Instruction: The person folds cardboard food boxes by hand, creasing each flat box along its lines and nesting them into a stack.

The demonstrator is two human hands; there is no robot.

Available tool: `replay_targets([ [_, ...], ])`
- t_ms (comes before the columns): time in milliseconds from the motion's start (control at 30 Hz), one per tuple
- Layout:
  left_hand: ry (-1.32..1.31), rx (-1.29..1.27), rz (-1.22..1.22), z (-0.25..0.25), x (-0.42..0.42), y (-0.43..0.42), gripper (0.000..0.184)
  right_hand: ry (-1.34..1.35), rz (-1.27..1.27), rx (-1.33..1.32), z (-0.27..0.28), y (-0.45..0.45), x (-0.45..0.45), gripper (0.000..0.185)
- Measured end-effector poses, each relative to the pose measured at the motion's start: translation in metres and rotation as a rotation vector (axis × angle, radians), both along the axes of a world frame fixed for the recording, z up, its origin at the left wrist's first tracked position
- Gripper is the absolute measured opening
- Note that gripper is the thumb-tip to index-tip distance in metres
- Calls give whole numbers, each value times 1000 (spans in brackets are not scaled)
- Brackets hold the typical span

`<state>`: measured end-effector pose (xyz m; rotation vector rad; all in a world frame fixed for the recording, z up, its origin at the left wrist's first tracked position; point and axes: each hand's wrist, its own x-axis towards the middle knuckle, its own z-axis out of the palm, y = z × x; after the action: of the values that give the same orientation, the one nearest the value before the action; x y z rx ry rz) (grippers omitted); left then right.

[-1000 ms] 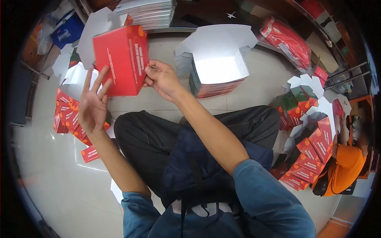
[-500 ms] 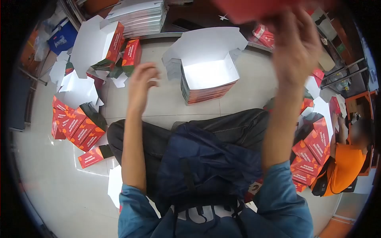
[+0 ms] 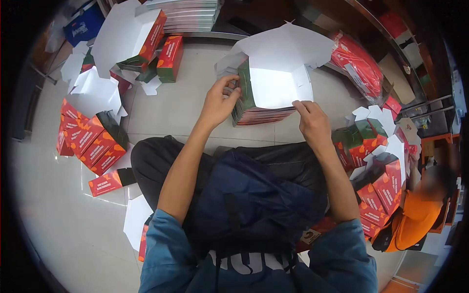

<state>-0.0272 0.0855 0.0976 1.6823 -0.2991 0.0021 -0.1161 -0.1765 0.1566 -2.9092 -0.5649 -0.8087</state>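
Note:
A stack of nested open boxes, white inside with green and red outsides, stands on the floor in front of my legs. Its top box has a raised white lid flap and looks slightly lifted on the left. My left hand pinches the green left side of that box. At the front right corner, the thumb and fingers of my right hand close on the box's rim.
Piles of red boxes lie at the left and the right. Flat sheets are stacked at the back, near a plastic-wrapped red pack. A person in orange sits at the far right.
The red box that my right hand carried off to the upper right is out of my hand. Both hands have come to the central stack and taken hold of its top box.

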Motion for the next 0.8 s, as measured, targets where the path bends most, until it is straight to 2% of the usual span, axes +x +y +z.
replay_targets([
  [100,-88,150,112,10,-8,-6,35,52,-2,-135,12,7,-5,32],
  [200,-180,158,174,8,-12,-6,26,179,5,-278,33,22,-15,28],
  [300,-218,153,163,7,-10,-7,21,67,172,-88,51,52,-11,21],
  [400,-209,147,147,8,-9,-7,19,198,266,69,34,71,7,15],
  [533,-81,119,109,13,-14,4,19,145,340,-40,27,82,15,34],
  [633,-34,81,80,15,-13,1,20,111,321,-56,22,83,8,41],
  [800,-56,90,59,13,-11,-1,21,155,218,-98,18,84,-1,41],
])
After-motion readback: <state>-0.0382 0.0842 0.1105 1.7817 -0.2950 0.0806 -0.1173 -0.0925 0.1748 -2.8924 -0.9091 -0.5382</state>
